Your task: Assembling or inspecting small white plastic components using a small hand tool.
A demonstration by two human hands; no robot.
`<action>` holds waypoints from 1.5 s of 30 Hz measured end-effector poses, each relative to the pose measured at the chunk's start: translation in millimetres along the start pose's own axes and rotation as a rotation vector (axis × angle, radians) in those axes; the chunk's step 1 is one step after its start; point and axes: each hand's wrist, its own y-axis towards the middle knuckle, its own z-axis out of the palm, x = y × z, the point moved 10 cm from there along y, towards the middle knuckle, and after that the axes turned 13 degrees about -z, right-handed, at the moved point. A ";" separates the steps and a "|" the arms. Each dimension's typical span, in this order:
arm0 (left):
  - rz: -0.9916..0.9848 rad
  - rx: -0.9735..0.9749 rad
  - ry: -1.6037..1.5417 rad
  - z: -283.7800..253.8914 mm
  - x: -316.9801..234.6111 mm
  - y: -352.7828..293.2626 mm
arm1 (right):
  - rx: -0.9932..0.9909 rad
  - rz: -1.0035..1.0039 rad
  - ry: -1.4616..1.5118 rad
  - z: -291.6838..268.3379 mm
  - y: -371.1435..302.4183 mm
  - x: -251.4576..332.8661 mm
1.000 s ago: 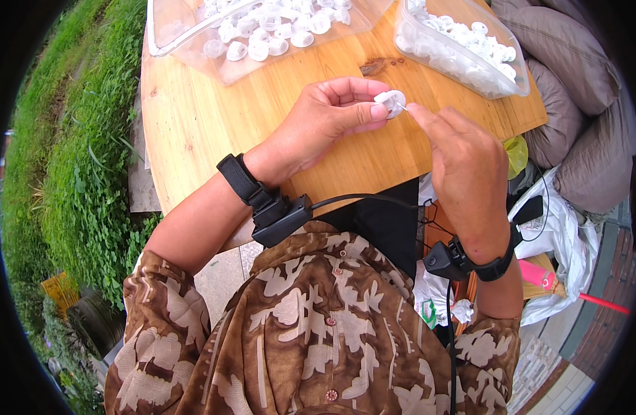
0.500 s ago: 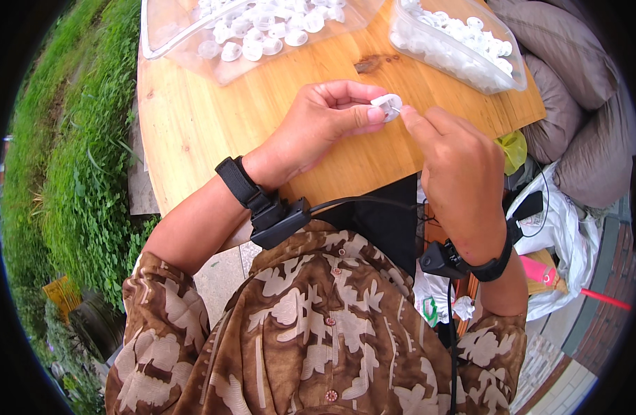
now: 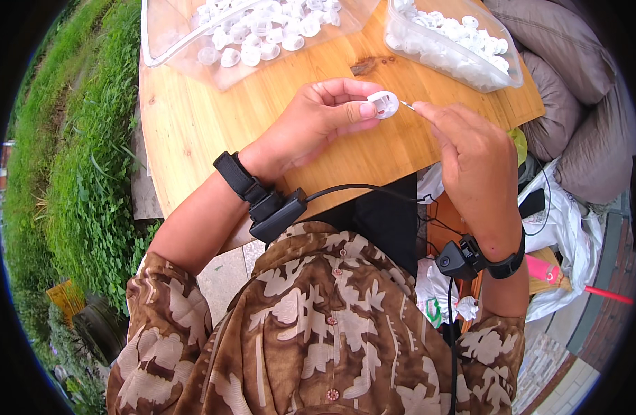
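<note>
Over the wooden table [image 3: 262,128], my left hand [image 3: 321,117] pinches a small round white plastic part [image 3: 387,103] between thumb and fingers. Its hollow inner side faces up, with small reddish spots inside. Just right of it, my right hand [image 3: 473,155] is closed on a thin, pale, pin-like piece [image 3: 406,104]; only its tip shows past the fingers. That tip points at the white part, with a narrow gap between them. The rest of the piece is hidden in my fingers.
At the table's far side stand a clear plastic tub [image 3: 186,59] of white round parts and a second clear tub [image 3: 463,66] of white pieces. Grey-brown cushions [image 3: 594,131] lie at the right. A black cable [image 3: 359,185] runs from my left wrist strap.
My right hand has drawn back to the right, away from the white part, uncovering the thin tip. The white part has turned so more of its inside shows.
</note>
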 end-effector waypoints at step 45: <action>0.059 -0.066 0.113 2.8 -4.9 -6.1 | -0.046 -0.095 -0.147 14.6 -6.2 18.8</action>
